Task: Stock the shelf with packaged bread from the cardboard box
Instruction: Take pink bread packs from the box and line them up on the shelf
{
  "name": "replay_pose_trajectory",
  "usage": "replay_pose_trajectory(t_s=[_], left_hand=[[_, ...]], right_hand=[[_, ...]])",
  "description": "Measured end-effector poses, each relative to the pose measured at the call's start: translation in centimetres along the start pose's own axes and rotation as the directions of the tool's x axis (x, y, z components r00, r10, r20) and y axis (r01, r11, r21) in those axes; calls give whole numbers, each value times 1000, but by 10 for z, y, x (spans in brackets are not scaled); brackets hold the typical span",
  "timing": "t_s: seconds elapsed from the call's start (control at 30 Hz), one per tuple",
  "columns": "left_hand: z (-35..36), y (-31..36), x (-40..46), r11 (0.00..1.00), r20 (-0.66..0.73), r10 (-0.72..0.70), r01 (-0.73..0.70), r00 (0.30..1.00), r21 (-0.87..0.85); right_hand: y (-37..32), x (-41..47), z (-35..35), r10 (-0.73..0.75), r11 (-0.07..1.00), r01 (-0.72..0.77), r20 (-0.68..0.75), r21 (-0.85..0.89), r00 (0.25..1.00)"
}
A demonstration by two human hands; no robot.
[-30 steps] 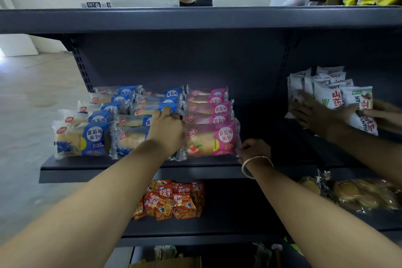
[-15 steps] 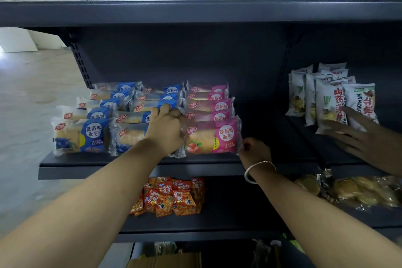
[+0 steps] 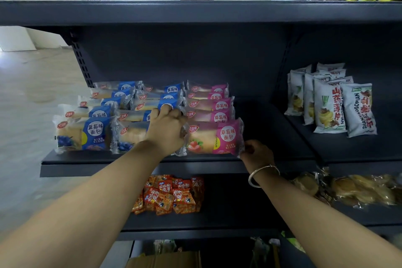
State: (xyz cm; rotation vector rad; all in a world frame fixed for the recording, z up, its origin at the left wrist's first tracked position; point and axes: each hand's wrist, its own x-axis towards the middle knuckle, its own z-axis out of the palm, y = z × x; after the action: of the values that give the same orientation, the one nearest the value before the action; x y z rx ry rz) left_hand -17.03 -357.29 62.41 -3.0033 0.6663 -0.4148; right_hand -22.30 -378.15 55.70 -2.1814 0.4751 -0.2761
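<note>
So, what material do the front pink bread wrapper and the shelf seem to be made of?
Front pink bread wrapper: probably thin plastic film, glossy; its clear part shows the bread, and its edges crinkle. Shelf: likely painted metal, matte dark grey; thin flat board on a slotted upright.

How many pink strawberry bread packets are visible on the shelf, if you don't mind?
5, in one row running front to back: front pink strawberry bread packet, then. More may be hidden behind.

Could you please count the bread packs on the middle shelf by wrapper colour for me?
Blue-wrapped bread packs: 10
Pink-wrapped bread packs: 5
Total: 15 packs in view
</note>
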Motion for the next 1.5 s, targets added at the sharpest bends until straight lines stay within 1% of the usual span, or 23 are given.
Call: replay_pose_trajectory(t_s=[0.2,0.43,0.63,0.8,0.97,1.1,1.23,1.3,1.4,1.5], left_hand=[[0,3,-4,1000,-5,-6,6,1000,-19],[-1,-2,-6,998,-53,-40,37,998,-45],[-4,-1,-17,999,-80,-20,16,997,-48],[-6,1,-41,1000,-83,14,-16,996,-27],[0,-3,-75,994,-129,48,-60,990,-91],[22,-9,-115,994,-150,66,-78,986,-81],[73,-19,-163,994,-95,96,-100,991,-33],[94,-21,-187,995,-8,73,-73,997,-60],[128,-22,-224,997,197,13,2,980,-79],[168,-23,-256,993,264,-45,71,963,-90]], right_hand=[[2,-4,0,-12,1000,13,-8,7,1000],[-3,-9,-5,-20,998,24,-72,55,997],[-4,-18,-7,37,999,-34,-97,29,995],[-8,-48,-6,57,998,-59,-156,-5,986],[-2,-88,-3,80,996,-88,-194,-31,978],[12,-122,12,121,992,-127,-214,-12,969],[43,-160,50,197,979,-201,-137,-20,971],[59,-176,74,226,970,-232,-88,-66,970],[83,-201,112,285,950,-284,-9,-130,958],[108,-220,150,345,928,-320,115,-192,932]])
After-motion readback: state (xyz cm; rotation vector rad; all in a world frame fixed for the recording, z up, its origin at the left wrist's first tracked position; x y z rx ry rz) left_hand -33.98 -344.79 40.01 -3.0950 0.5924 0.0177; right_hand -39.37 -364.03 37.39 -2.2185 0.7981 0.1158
